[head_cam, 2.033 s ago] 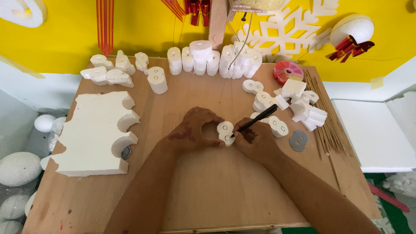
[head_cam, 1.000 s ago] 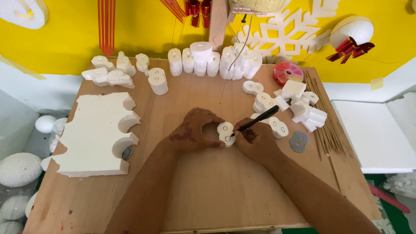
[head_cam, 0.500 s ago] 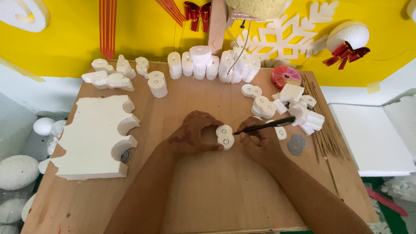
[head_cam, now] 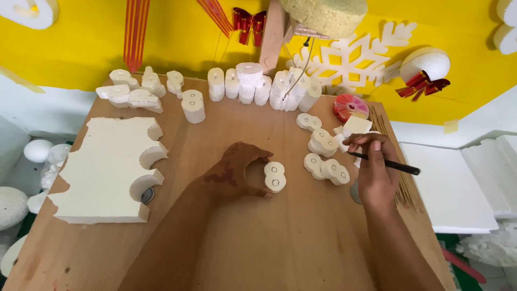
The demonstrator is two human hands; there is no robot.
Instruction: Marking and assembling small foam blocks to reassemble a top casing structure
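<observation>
Fingers of the left hand (head_cam: 237, 175) pinch a white figure-eight foam piece (head_cam: 274, 177) standing mid-bench on the brown wooden bench (head_cam: 258, 242). To its right, the right hand (head_cam: 374, 172) grips a thin black pen (head_cam: 390, 163), near more foam eights (head_cam: 326, 168).

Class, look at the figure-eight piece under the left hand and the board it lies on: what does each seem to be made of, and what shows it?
Figure-eight piece: probably white foam, matte and slightly grainy, with thick cut edges. Board: likely plywood, with a smooth brown face and faint grain.
</observation>
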